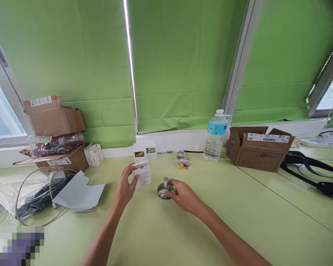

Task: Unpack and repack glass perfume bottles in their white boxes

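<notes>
Checking nearest first: what do we have at the left hand (pixel 124 184)?

Closed on a white carton (pixel 143 176), pinching it upright. We can't tell if the carton's foot touches the table (pixel 211 229).

And the right hand (pixel 184 196)?

Curled against a round perfume bottle (pixel 163 192), which stands on the table just right of the carton, between the hands. Its silver cap (pixel 165 181) shows. We can't tell if the hand is gripping it or only touching.

Handling notes?

We'd hold that glass by its body, not its cap, and keep the carton pinched square at its edges.

Farther out?

Two small white boxes (pixel 145 151) just behind the carton; glass pieces (pixel 182 159) and a gold cap (pixel 181 166) beyond the bottle. Then a water bottle (pixel 214 138), a cardboard box (pixel 259 149), and green blinds (pixel 180 66) along the window.
</notes>
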Action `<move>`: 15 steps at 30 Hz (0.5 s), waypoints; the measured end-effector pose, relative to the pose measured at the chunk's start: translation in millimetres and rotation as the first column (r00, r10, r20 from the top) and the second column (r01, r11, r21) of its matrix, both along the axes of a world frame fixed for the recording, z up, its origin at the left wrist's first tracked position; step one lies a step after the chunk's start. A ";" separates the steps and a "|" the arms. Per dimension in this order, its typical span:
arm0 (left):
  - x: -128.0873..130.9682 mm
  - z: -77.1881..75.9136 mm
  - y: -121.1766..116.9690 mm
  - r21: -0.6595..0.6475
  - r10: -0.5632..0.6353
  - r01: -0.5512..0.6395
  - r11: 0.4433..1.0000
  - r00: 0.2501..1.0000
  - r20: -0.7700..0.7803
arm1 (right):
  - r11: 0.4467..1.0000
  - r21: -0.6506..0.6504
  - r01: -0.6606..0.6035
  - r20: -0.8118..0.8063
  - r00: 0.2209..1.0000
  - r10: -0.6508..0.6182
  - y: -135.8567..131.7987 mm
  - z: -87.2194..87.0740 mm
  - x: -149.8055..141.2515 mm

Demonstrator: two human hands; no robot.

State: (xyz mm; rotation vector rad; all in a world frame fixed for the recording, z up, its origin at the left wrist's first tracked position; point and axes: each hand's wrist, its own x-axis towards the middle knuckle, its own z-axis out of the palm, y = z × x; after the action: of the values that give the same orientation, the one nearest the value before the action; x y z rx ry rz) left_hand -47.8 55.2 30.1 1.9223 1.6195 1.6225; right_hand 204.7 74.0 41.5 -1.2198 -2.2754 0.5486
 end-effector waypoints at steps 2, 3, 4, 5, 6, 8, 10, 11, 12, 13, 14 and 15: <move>2.0 3.0 -3.8 -0.003 -0.009 0.009 1.000 1.000 -0.022 | 1.000 0.000 -0.001 0.000 1.000 0.001 -0.5 1.7 1.6; 2.6 4.6 -6.1 -0.002 -0.010 0.009 1.000 0.999 -0.033 | 1.000 0.000 -0.001 -0.005 1.000 0.001 -0.7 3.3 2.7; 3.0 5.9 -8.6 -0.003 -0.007 0.007 1.000 0.999 -0.050 | 1.000 -0.004 -0.001 -0.018 1.000 0.001 -0.6 5.4 4.3; 3.5 7.1 -11.1 -0.006 -0.004 0.003 1.000 0.997 -0.071 | 1.000 -0.014 0.000 -0.043 0.999 -0.001 -0.4 8.0 6.1; 4.3 8.0 -13.7 -0.009 0.000 0.000 1.000 0.996 -0.095 | 1.000 -0.025 0.005 -0.083 0.997 -0.007 -0.1 11.2 8.3; 7.4 9.3 -18.6 -0.014 -0.013 0.011 1.000 0.989 -0.147 | 0.999 -0.038 0.025 -0.203 0.979 -0.032 0.0 19.1 13.4; 13.7 10.2 -23.3 -0.007 -0.058 0.058 0.998 0.977 -0.204 | 0.998 -0.039 0.039 -0.355 0.934 -0.050 -1.8 28.3 18.5; 18.2 10.7 -25.8 -0.001 -0.082 0.084 0.996 0.969 -0.235 | 0.999 -0.041 0.032 -0.429 0.902 -0.046 -3.9 33.1 20.5; 23.3 11.2 -28.3 0.008 -0.103 0.109 0.994 0.958 -0.267 | 0.999 -0.041 0.012 -0.494 0.869 -0.031 -6.8 37.9 21.9; 28.8 11.8 -31.0 0.018 -0.121 0.132 0.991 0.947 -0.299 | 0.999 -0.039 -0.019 -0.546 0.837 -0.005 -10.2 42.4 22.7; 34.5 12.4 -33.8 0.027 -0.137 0.154 0.988 0.935 -0.328 | 0.998 -0.028 -0.054 -0.582 0.813 0.028 -14.1 46.4 22.7; 39.9 13.0 -36.5 0.031 -0.155 0.177 0.984 0.922 -0.354 | 0.996 -0.002 -0.087 -0.599 0.798 0.069 -17.9 49.8 22.3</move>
State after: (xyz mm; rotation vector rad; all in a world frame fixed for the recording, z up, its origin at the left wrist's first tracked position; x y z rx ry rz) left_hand -7.8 18.7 43.0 2.4211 1.4774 1.3371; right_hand 227.0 56.1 91.3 -0.8043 -1.7748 0.8629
